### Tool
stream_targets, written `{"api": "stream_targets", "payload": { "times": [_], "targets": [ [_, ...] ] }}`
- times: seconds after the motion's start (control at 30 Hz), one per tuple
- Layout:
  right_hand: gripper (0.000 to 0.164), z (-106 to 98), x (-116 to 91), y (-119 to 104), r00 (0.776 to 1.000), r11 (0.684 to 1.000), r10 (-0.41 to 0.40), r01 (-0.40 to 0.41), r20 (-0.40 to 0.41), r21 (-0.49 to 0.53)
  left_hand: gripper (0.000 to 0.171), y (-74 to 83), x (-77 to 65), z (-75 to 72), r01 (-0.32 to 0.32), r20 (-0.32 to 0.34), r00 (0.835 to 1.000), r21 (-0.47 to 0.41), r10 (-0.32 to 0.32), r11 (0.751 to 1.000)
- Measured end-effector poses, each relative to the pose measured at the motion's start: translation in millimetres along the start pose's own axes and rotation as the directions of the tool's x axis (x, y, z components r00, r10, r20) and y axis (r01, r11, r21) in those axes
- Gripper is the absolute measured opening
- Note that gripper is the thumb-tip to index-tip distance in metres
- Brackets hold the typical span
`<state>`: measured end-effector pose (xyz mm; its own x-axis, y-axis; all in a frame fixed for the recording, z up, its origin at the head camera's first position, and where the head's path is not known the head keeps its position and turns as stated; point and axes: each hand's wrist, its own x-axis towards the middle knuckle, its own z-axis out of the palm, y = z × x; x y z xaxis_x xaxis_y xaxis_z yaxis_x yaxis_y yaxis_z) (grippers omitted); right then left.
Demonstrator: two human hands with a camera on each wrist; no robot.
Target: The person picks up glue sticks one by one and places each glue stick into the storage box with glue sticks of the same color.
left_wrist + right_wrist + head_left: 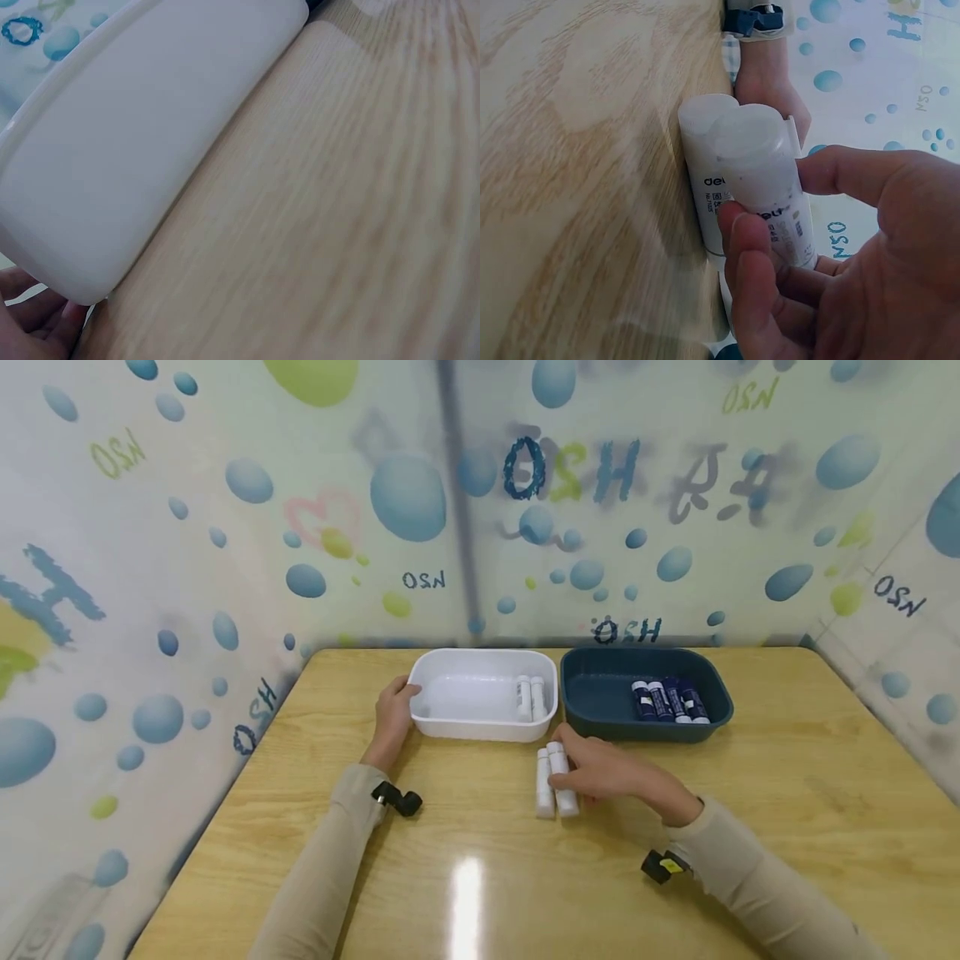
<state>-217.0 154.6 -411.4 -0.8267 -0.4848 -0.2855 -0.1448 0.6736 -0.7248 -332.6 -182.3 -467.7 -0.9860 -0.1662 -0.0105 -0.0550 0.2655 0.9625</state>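
Observation:
My right hand (606, 768) pinches a white glue stick (761, 161) between thumb and fingers, in front of the two bins. A second white glue stick (544, 783) lies on the table right beside it. At the left end of the white bin (480, 729), my left hand (392, 714) grips the wall, thumb at the rim and fingers outside. Two white glue sticks (531, 697) are in the right part of that bin. In the left wrist view, curled fingers (45, 311) show at the bin's lower corner.
A dark blue bin (645, 729) stands just right of the white one, with several dark glue sticks (670, 702) at its right side. Both bins are near the back of the wooden table (480, 827), by a patterned wall (480, 602).

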Motion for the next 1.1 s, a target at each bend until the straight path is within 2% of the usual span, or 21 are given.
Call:
{"api": "stream_targets", "payload": {
  "times": [0.23,0.87,1.1],
  "targets": [
    [0.046,3.6,2.2,2.8,1.000,1.000,-0.002,0.002,-0.002,-0.001,0.048,-1.3,-1.8,-1.7,0.010,0.019,1.000,-0.010,-0.010,1.000],
    [0.047,6.5,1.9,1.7,1.000,1.000,-0.002,0.002,0.005,0.007,0.048,-0.7,-2.2,-1.5,0.015,0.020,1.000,-0.027,-0.014,1.000],
    [0.043,15.9,6.0,8.0,0.999,0.999,-0.040,0.040,-0.008,0.010,0.049,-2.2,-0.9,-1.9,0.004,0.019,1.000,-0.014,-0.004,1.000]
  ]
}}
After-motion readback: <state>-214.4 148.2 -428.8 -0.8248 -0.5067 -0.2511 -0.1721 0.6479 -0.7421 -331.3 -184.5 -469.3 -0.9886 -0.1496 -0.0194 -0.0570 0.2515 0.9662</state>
